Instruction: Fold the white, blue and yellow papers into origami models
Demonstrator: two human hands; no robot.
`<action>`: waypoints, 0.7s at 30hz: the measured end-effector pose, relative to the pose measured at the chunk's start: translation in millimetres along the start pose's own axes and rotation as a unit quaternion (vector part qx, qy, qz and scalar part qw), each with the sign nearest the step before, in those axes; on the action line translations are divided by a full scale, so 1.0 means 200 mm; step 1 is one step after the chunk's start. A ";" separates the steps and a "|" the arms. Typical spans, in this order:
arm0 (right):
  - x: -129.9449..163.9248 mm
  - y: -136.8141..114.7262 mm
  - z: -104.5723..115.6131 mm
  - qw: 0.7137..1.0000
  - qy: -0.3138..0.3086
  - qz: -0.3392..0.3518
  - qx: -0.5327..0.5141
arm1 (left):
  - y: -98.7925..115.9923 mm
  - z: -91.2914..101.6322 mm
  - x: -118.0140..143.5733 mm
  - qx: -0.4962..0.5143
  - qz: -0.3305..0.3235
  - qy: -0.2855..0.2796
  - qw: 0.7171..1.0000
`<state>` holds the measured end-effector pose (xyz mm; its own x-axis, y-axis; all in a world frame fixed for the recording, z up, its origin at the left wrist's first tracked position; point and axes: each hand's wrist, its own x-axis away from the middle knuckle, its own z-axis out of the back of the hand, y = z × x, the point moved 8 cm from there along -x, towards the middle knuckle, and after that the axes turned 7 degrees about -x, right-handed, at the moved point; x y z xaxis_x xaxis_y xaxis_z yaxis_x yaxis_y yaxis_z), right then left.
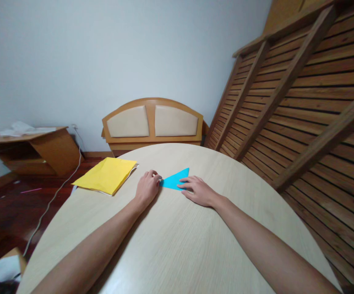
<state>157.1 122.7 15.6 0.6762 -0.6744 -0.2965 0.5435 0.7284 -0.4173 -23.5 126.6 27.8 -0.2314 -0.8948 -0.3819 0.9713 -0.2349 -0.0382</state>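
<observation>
A folded piece of blue paper [174, 180], shaped like a narrow triangle, lies on the round wooden table [177, 245]. Its pointed left end is between the curled fingers of my left hand [148, 188], which pinch it at the tip. My right hand [198, 191] rests over the wider right end with its fingers stretched out and apart, touching the paper's surface. One corner of the blue paper sticks up and away beyond my right fingertips. The left fingertips partly hide the narrow end.
On the table's left lies a yellow paper packet [106, 175] with white sheets showing at its edge. Behind the table stands a padded headboard [151, 134]. A slatted wooden frame [287, 102] leans at the right. A low cabinet [54, 147] and a cable [56, 196] are at the left.
</observation>
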 end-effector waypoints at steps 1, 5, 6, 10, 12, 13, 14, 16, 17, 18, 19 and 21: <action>0.00 -0.01 0.00 1.000 -0.007 -0.005 0.011 | 0.01 0.00 0.00 0.001 -0.007 0.007 1.000; 0.01 -0.02 0.00 0.998 -0.028 -0.033 0.051 | 0.14 0.01 0.02 0.065 -0.128 0.016 0.990; 0.01 -0.02 0.00 0.997 -0.032 -0.041 0.057 | 0.19 0.01 0.03 0.087 -0.167 0.009 0.982; 0.01 -0.02 -0.01 0.995 -0.047 -0.060 0.068 | 0.28 -0.03 0.07 0.117 -0.231 -0.050 0.965; 0.01 -0.02 -0.01 0.994 -0.054 -0.062 0.070 | 0.27 -0.06 0.07 0.106 -0.216 -0.079 0.967; 0.01 -0.02 -0.01 0.994 -0.056 -0.062 0.072 | 0.25 -0.07 0.07 0.098 -0.202 -0.092 0.970; 0.01 -0.02 -0.01 0.994 -0.056 -0.062 0.073 | 0.23 -0.09 0.06 0.090 -0.185 -0.102 0.973; 0.01 -0.02 0.00 0.994 -0.054 -0.058 0.076 | 0.18 -0.11 0.05 0.076 -0.148 -0.118 0.979; 0.01 -0.03 0.00 0.994 -0.054 -0.054 0.078 | 0.16 -0.12 0.04 0.070 -0.131 -0.124 0.981; 0.01 -0.03 0.00 0.994 -0.054 -0.048 0.079 | 0.13 -0.13 0.04 0.064 -0.115 -0.128 0.983; 0.01 -0.04 0.01 0.994 -0.054 -0.043 0.080 | 0.11 -0.14 0.03 0.058 -0.101 -0.132 0.984; 0.01 -0.05 0.01 0.994 -0.058 -0.036 0.081 | 0.08 -0.15 0.02 0.047 -0.073 -0.136 0.987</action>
<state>154.2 113.4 21.0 0.6801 -0.7140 -0.1667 0.6591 0.6949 -0.2874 -8.3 130.1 -1.7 -0.3875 -0.9146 -0.1155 0.9199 -0.3917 0.0157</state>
